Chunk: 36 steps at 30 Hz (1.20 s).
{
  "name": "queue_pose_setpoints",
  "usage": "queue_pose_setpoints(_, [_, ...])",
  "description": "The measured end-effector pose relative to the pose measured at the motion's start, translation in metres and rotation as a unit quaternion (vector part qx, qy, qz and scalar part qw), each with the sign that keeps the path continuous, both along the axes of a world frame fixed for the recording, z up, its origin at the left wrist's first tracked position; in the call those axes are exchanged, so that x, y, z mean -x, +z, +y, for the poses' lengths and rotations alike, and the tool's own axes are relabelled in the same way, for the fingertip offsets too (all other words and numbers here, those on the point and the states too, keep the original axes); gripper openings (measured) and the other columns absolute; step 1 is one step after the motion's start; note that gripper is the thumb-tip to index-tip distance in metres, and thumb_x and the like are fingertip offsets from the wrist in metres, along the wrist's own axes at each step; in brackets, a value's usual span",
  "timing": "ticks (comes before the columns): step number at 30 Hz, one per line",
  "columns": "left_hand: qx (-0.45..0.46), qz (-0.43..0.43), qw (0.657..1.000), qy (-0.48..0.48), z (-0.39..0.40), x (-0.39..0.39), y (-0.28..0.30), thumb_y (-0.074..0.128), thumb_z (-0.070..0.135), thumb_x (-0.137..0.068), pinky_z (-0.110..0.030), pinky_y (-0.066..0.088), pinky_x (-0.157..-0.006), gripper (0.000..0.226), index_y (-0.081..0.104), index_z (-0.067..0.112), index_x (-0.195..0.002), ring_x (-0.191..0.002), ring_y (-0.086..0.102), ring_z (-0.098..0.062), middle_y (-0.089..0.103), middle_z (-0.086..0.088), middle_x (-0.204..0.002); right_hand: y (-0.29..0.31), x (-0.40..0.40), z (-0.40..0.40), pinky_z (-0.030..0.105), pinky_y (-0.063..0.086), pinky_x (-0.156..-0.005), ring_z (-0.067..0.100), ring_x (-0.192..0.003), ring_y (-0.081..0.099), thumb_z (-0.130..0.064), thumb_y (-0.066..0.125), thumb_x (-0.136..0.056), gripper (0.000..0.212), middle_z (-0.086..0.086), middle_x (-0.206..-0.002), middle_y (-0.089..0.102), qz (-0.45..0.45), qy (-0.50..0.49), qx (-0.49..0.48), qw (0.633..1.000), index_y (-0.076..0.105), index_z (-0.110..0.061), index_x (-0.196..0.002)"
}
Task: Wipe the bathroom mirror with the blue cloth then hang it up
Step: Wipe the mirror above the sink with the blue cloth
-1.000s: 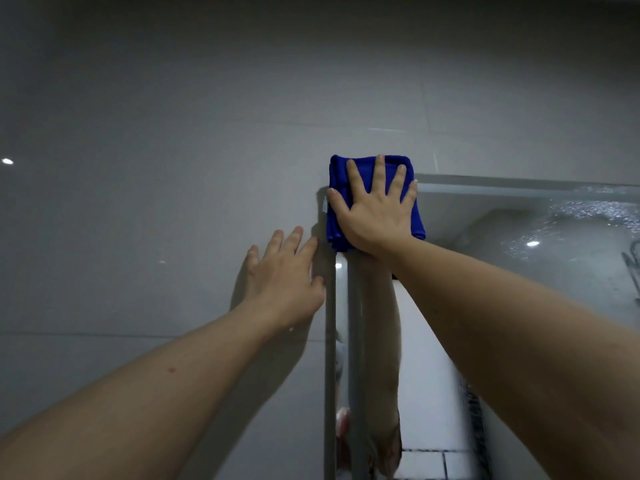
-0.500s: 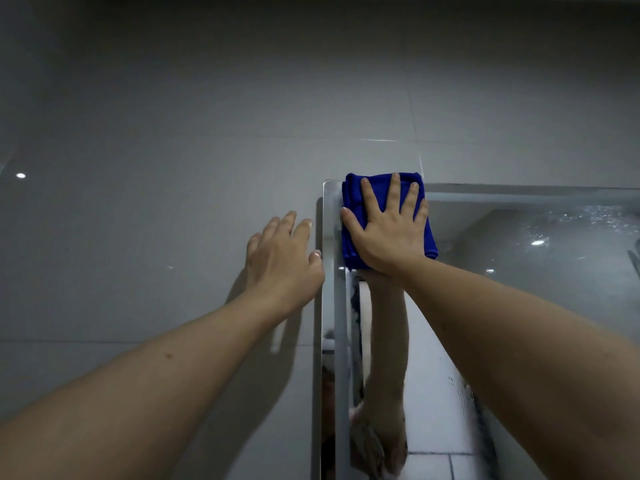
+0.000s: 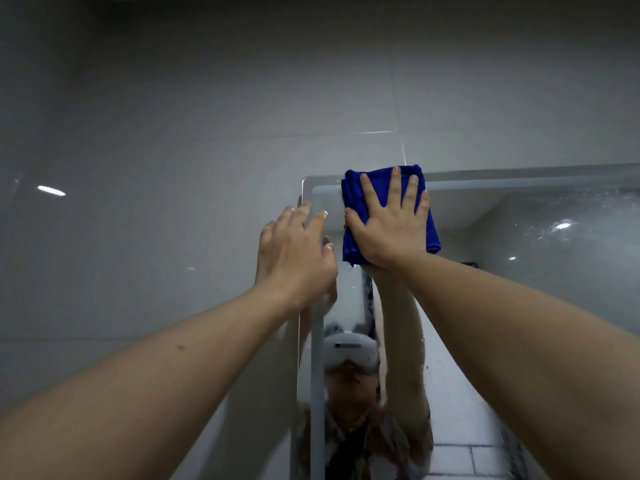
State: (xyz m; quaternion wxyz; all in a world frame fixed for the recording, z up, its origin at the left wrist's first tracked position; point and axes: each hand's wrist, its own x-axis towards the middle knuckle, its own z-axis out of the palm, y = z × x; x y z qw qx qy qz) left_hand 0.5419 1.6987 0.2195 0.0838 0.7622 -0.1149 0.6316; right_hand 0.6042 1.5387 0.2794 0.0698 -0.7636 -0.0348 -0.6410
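Blue cloth [image 3: 386, 188]: soft, napped fabric, matt, folded in thick layers with rounded edges. Mirror [image 3: 519, 237]: smooth glass, highly reflective, but the upper right area is hazy with pale speckles and smears. Its edge strip [image 3: 317, 358] looks frosted, pale and non-reflective. Wall tiles [image 3: 173, 150]: grey, smooth, glossy glaze that throws back bright light spots; thin, flat grout lines between them. Tiles reflected low in the mirror look paler.

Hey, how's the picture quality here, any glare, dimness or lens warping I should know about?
Head view: dim, greyish light; small bright glare spots on the glossy tiled wall and in the mirror; wide-angle lens stretches the forearms; the blue cloth under the right hand stays sharp; the left hand too.
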Motion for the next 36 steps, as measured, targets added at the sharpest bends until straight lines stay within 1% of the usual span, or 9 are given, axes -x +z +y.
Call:
queue_pose_setpoints(5, [-0.005,0.002,1.000,0.008,-0.007,0.001,-0.002,0.048,0.038,-0.100,-0.046,0.015,-0.125,0.060,0.032,0.025,-0.156,-0.155,0.016,-0.024,0.022,-0.003,-0.167,-0.005,0.000,-0.009,0.059,-0.010,-0.124,0.039,-0.155,-0.020,-0.066,0.021,-0.101,0.072,0.012,-0.170,-0.020,-0.003,0.007,0.000,1.000,-0.008,-0.040,-0.162])
queue_pose_setpoints(12, [-0.007,0.012,1.000,0.008,-0.011,-0.005,-0.009,0.048,0.040,-0.100,-0.047,0.015,-0.125,0.061,0.030,0.026,-0.156,-0.155,0.015,-0.024,0.022,-0.002,-0.167,-0.018,-0.001,-0.014,0.059,-0.009,-0.124,0.040,-0.155,-0.018,-0.068,0.021,-0.100,0.074,0.014,-0.170,-0.018,-0.006,-0.005,-0.011,1.000,-0.006,-0.039,-0.162])
queue_pose_setpoints(19, [-0.004,0.025,1.000,0.003,-0.016,-0.012,-0.026,0.045,0.039,-0.100,-0.049,0.013,-0.126,0.059,0.030,0.025,-0.156,-0.155,0.014,-0.025,0.023,-0.003,-0.167,-0.048,-0.003,-0.018,0.060,-0.009,-0.124,0.041,-0.155,-0.017,-0.070,0.022,-0.099,0.076,0.015,-0.170,-0.017,-0.007,-0.011,-0.025,1.000,-0.007,-0.038,-0.163])
queue_pose_setpoints(29, [0.001,0.028,1.000,-0.003,-0.026,-0.015,-0.049,0.044,0.042,-0.101,-0.052,0.008,-0.126,0.061,0.026,0.027,-0.158,-0.156,0.007,-0.025,0.015,-0.002,-0.169,-0.084,-0.004,-0.024,0.058,-0.010,-0.125,0.040,-0.155,-0.020,-0.072,0.019,-0.098,0.078,0.014,-0.170,-0.019,0.000,-0.004,-0.028,1.000,-0.010,-0.037,-0.162])
queue_pose_setpoints(36, [-0.001,0.027,1.000,-0.007,-0.030,-0.014,-0.064,0.047,0.042,-0.099,-0.053,0.007,-0.125,0.061,0.030,0.029,-0.156,-0.156,0.007,-0.027,0.017,-0.002,-0.168,-0.116,-0.003,-0.024,0.059,-0.010,-0.124,0.039,-0.155,-0.020,-0.074,0.020,-0.098,0.080,0.014,-0.170,-0.019,0.010,-0.010,-0.037,0.999,-0.010,-0.038,-0.162])
